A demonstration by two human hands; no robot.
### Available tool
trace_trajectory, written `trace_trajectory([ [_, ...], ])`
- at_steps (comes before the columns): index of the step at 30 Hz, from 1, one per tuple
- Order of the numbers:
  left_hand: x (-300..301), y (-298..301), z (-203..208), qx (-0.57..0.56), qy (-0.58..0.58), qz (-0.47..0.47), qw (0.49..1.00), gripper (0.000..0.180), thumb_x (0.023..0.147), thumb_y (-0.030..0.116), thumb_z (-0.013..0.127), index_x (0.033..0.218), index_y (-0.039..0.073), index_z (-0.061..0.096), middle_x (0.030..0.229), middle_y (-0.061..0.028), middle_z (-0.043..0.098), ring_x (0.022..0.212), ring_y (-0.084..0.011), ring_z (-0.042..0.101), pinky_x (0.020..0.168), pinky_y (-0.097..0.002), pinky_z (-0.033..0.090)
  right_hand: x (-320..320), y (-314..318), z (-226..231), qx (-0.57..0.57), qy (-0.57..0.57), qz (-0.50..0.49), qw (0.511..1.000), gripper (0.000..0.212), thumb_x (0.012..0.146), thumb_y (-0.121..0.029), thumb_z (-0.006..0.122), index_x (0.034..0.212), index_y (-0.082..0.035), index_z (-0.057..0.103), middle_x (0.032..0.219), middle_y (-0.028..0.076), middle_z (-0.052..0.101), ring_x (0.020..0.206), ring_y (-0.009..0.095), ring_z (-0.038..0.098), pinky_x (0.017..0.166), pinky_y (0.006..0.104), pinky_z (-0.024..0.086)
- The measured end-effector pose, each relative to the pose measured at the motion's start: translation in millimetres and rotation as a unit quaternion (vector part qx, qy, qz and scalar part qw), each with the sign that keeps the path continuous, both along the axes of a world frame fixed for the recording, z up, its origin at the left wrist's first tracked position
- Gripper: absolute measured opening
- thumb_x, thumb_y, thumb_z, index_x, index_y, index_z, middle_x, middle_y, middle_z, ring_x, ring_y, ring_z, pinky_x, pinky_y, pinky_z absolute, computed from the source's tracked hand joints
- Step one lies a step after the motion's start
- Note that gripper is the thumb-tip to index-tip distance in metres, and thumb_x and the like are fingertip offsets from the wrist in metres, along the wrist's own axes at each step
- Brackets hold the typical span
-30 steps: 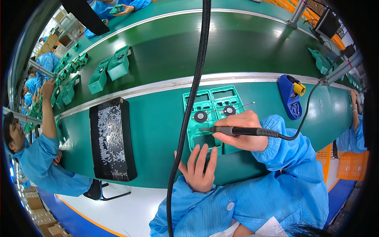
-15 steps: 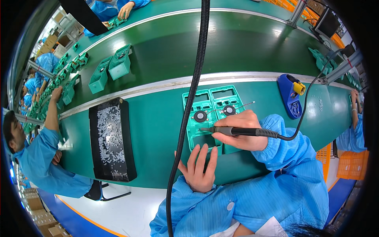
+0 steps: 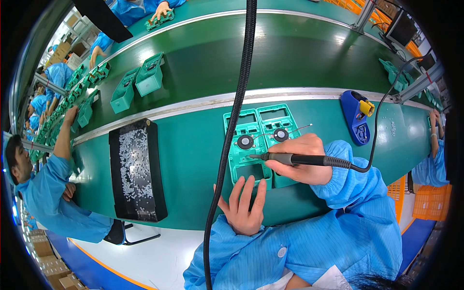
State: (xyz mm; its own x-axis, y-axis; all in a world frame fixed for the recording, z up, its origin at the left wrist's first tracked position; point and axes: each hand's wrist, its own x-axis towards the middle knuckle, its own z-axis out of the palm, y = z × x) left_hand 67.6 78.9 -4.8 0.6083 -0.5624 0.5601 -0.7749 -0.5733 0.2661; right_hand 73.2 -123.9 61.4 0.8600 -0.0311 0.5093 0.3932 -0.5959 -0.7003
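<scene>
My right hand [image 3: 311, 145] grips a soldering iron [image 3: 316, 161] like a pen, its tip pointing left over the left half of a green plastic housing [image 3: 238, 158]. Whether the tip touches the plastic, I cannot tell. The right half [image 3: 291, 118] lies alongside, partly behind my hand. Each half carries a small round black speaker; I see the left speaker [image 3: 245, 141] and the right speaker [image 3: 280, 135], with thin wires running off to the right. My left hand [image 3: 244, 212] rests with fingers spread, fingertips at the housing's near edge.
A black tray [image 3: 157, 169] of small translucent pieces sits left. A blue soldering-iron stand [image 3: 353, 116] is at right. A thick black cable [image 3: 237, 104] hangs across the view. Beyond a metal rail, green housings [image 3: 150, 77] lie on the belt. Co-workers in blue sit around.
My right hand has drawn the iron slightly to the right. My left hand stays put. Housings on the belt shifted slightly right, and a co-worker's hand across the belt moved right with a green part.
</scene>
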Motion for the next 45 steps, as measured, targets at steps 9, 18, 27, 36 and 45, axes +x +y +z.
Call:
trace_trajectory([
  [9,0.4,0.9,4.2,-0.007,-0.001,-0.001,1.000,0.030,0.079,0.016,0.069,0.109,0.014,0.069,0.118,-0.0068,0.060,0.112,-0.0250,0.054,0.109,-0.0632,0.021,-1.2,3.4,2.5,-0.015,0.027,0.026,0.999,0.023,0.069,-0.010,0.081,0.085,0.001,0.069,0.067,0.011,0.067,0.052,0.022,0.064,0.046,0.0270,0.048],
  [18,1.0,1.9,4.7,-0.004,-0.004,0.000,1.000,0.028,0.080,0.018,0.068,0.109,0.014,0.069,0.117,-0.0066,0.060,0.112,-0.0249,0.055,0.109,-0.0630,0.021,-0.3,6.0,0.4,-0.017,0.033,0.019,0.999,0.025,0.069,-0.011,0.082,0.085,0.001,0.069,0.068,0.011,0.067,0.053,0.021,0.065,0.047,0.0270,0.049],
  [27,1.0,2.0,5.9,-0.011,-0.008,0.004,1.000,0.028,0.081,0.018,0.068,0.108,0.014,0.069,0.117,-0.0066,0.060,0.112,-0.0248,0.055,0.109,-0.0630,0.021,0.8,10.3,-1.5,0.017,0.012,0.030,0.999,0.018,0.076,-0.009,0.077,0.086,0.000,0.065,0.059,0.009,0.058,0.047,0.020,0.057,0.044,0.0300,0.042],
  [36,1.8,4.3,7.5,-0.010,-0.006,-0.003,1.000,0.029,0.080,0.017,0.068,0.109,0.014,0.069,0.117,-0.0071,0.060,0.113,-0.0252,0.055,0.109,-0.0634,0.020,1.8,10.8,-0.4,0.013,0.008,0.041,0.999,0.017,0.077,-0.009,0.075,0.087,0.001,0.065,0.060,0.009,0.059,0.047,0.021,0.058,0.044,0.0306,0.043],
  [45,0.4,4.6,7.7,-0.006,-0.006,-0.003,1.000,0.030,0.080,0.017,0.069,0.110,0.014,0.069,0.118,-0.0076,0.060,0.113,-0.0255,0.054,0.109,-0.0634,0.020,0.3,8.9,-0.5,-0.022,0.023,0.037,0.999,0.024,0.070,-0.011,0.081,0.086,0.001,0.068,0.067,0.010,0.067,0.053,0.022,0.065,0.048,0.0281,0.049],
])
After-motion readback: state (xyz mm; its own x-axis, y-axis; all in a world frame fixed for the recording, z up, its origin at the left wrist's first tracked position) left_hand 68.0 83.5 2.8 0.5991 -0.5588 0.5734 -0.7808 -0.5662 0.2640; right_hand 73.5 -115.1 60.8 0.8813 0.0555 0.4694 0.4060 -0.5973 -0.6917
